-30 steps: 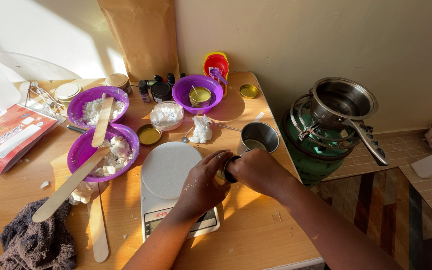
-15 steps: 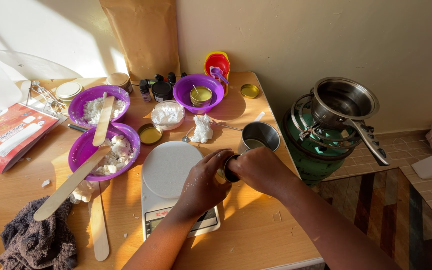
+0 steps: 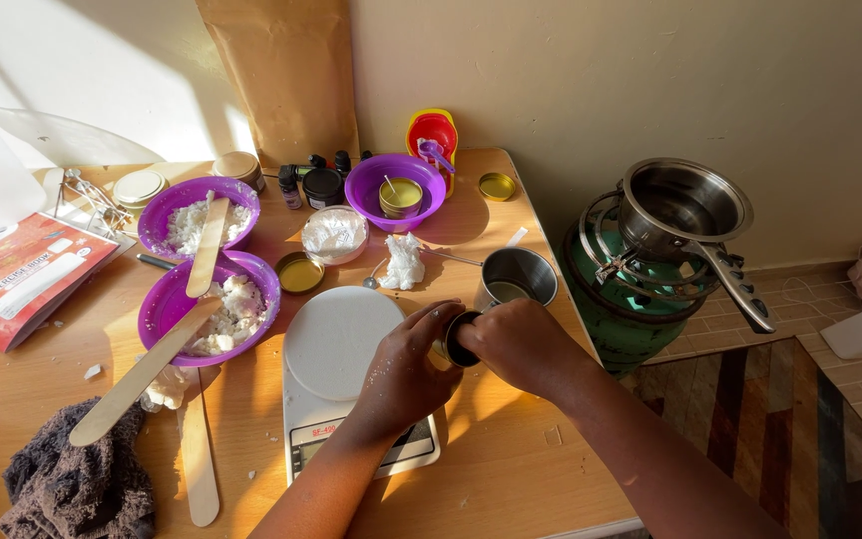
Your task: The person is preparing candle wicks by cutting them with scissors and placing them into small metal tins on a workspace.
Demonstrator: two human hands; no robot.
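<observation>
We hold a small round tin (image 3: 459, 339) with both hands, left hand (image 3: 406, 371) and right hand (image 3: 519, 344) wrapped tight, near the table's (image 3: 511, 469) right edge.

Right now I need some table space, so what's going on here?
A person holds a small dark tin between both hands, left hand and right hand, just beside a white kitchen scale. A steel cup stands behind it. Two purple bowls of white flakes with wooden sticks sit to the left.
</observation>
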